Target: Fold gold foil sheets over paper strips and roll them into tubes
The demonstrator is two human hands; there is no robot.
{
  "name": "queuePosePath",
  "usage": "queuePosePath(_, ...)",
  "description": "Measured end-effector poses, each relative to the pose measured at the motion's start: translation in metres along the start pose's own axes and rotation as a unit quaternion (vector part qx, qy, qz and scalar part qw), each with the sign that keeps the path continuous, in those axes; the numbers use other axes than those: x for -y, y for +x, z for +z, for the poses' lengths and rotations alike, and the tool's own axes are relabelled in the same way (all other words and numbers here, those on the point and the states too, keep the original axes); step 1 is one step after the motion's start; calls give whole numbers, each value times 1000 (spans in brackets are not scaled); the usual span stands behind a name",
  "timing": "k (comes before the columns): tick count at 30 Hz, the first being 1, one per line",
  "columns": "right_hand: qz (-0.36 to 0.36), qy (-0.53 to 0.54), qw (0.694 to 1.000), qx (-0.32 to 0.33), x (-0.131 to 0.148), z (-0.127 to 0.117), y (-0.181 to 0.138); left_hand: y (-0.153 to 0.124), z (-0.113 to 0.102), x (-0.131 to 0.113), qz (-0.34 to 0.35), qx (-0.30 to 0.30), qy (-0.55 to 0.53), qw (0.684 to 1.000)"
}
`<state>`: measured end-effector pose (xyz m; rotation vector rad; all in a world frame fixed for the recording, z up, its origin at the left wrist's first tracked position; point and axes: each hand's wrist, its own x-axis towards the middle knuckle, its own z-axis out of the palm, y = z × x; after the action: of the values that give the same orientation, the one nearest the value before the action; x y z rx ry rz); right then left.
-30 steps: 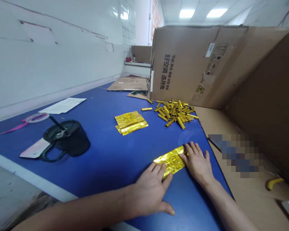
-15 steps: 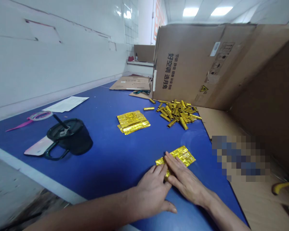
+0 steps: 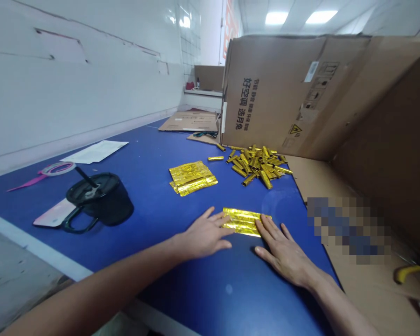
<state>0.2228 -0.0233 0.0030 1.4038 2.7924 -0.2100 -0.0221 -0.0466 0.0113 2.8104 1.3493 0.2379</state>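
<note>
Left to right: a black cup [image 3: 101,200] stands well apart on the blue worktop [image 3: 150,149]. My left hand [image 3: 203,233], fingers spread flat and gripping nothing, touches the left end of a folded gold foil sheet [image 3: 243,220]. My right hand [image 3: 285,252], equally flat, touches its right end. Risk, as I judge it: uneven pressure may skew or crease the slippery foil.

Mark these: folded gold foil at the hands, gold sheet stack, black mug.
folded gold foil [image 3: 244,221]: head view, middle of its top face.
gold sheet stack [image 3: 192,177]: head view, centre of top sheet.
black mug [image 3: 101,196]: head view, on its lid.
</note>
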Motion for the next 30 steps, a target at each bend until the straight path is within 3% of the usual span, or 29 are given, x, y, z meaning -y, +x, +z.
queuePosePath(3, 9, -20, 1000, 7, 6, 1, 0, 9, -2, 20, -19, 15, 25, 999)
queuePosePath(6, 20, -34, 999, -1, 10, 3, 2, 21, -1, 7, -107, -19, 37, 993)
queuePosePath(8, 22, -38, 999, -10, 11, 6, 2, 29, 2, -15, -83, -14, -11, 996)
queuePosePath(10, 18, -40, 999, -15, 9, 9, 2, 37, 8, -38, -15, 13, -72, 997)
queuePosePath(13, 6, -36, 999, -21, 7, 10, 2, 46, 18, -55, 18, 32, -117, 992)
queuePosePath(19, 18, -26, 1000, 2, 8, 4, 2, 43, 21, -28, 9, 64, -107, 992)
queuePosePath(24, 21, -2, 1000, -6, 8, 1, 1, 32, 17, -2, -47, 54, -70, 995)
queuePosePath(30, 25, 36, 998, -52, 2, -1, 3, 30, 12, 1, -79, 56, -61, 993)
